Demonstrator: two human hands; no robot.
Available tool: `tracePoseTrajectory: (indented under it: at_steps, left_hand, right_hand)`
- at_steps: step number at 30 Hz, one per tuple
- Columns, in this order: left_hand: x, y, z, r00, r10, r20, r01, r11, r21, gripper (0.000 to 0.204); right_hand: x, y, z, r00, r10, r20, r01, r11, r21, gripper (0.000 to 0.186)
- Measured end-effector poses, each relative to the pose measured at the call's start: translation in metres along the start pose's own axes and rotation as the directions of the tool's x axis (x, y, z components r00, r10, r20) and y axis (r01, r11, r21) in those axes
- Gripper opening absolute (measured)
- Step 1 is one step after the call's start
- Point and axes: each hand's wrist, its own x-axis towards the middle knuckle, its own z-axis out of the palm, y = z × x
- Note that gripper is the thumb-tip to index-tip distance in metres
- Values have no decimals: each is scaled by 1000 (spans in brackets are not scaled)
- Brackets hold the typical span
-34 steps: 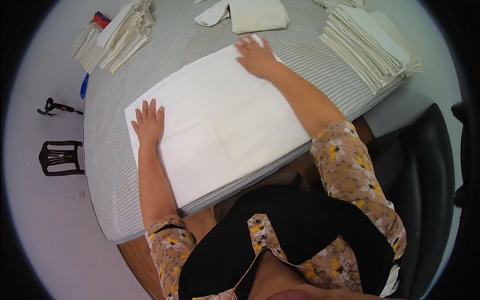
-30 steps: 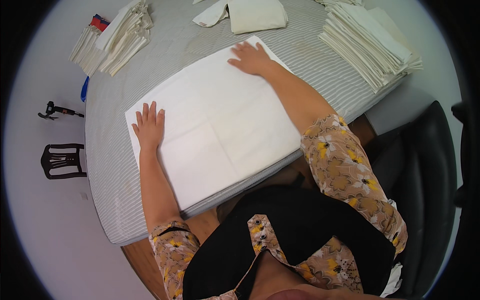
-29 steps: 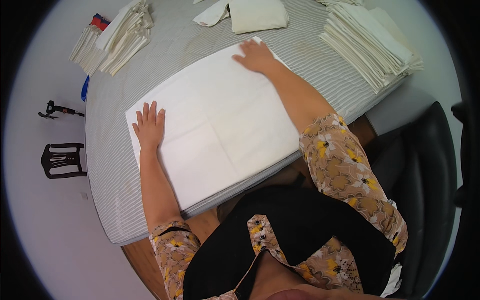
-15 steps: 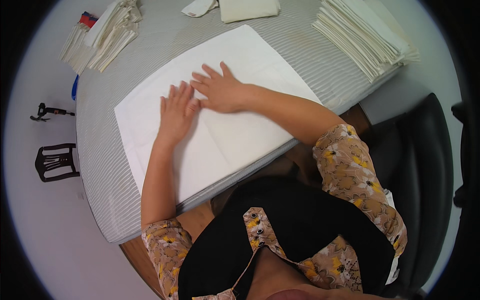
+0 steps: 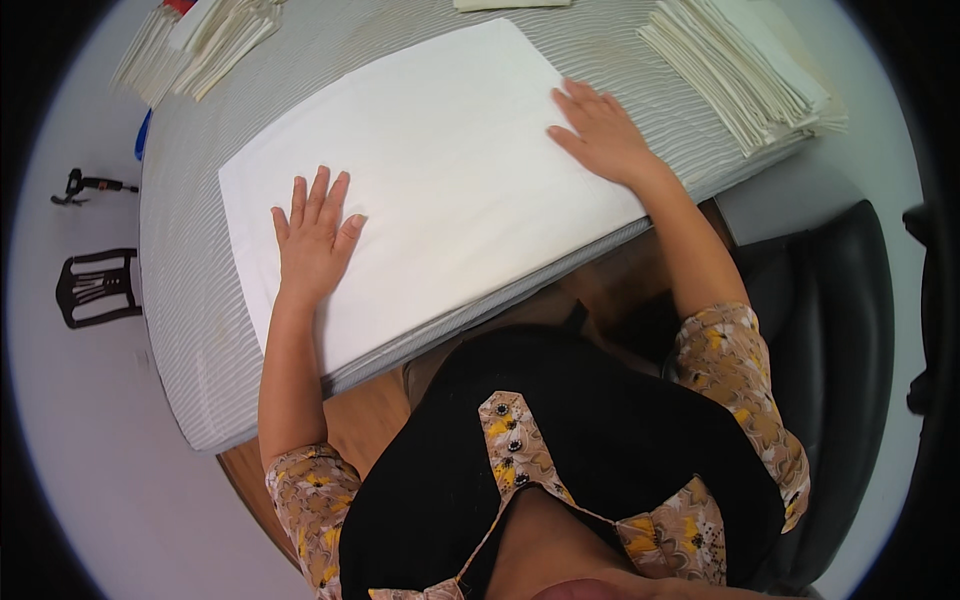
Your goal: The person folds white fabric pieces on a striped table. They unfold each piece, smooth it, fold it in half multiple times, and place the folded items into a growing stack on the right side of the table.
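A large white folded cloth [image 5: 440, 120] lies flat on the grey striped padded table cover [image 5: 185, 370] in front of me. My left hand [image 5: 315, 245] rests palm down on the cloth's left half, its fingers spread and nothing held. Farther to the right, my right hand [image 5: 600, 135] lies on the cloth at its right edge, fingers apart, with the fingertips a little blurred. Both forearms reach over the near edge of the table.
Stacks of off-white cloths sit at back left [image 5: 210, 45] and back right [image 5: 730, 70]; another folded cloth [image 5: 510, 4] shows at the top. A dark wooden chair [image 5: 95, 285] and a black hand tool [image 5: 95, 185] appear beyond the left edge. A black padded chair [image 5: 840, 380] stands at my right.
Half a second ago my hands were close together mid-cloth; now they are apart, the right out at the right edge, the left slightly further left. The table sits higher in view.
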Motion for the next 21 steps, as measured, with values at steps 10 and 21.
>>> tracePoseTrajectory:
  at_steps: [10,21]
  left_hand:
    - [-34,-7,0,993,-113,-20,114,990,84,65]
    - [-36,102,-10,958,271,97,-270,963,-26,79]
  right_hand:
    - [-15,-18,-1,988,-24,-156,8,995,-97,72]
    - [-32,-122,1,810,-582,-71,584,790,185,70]
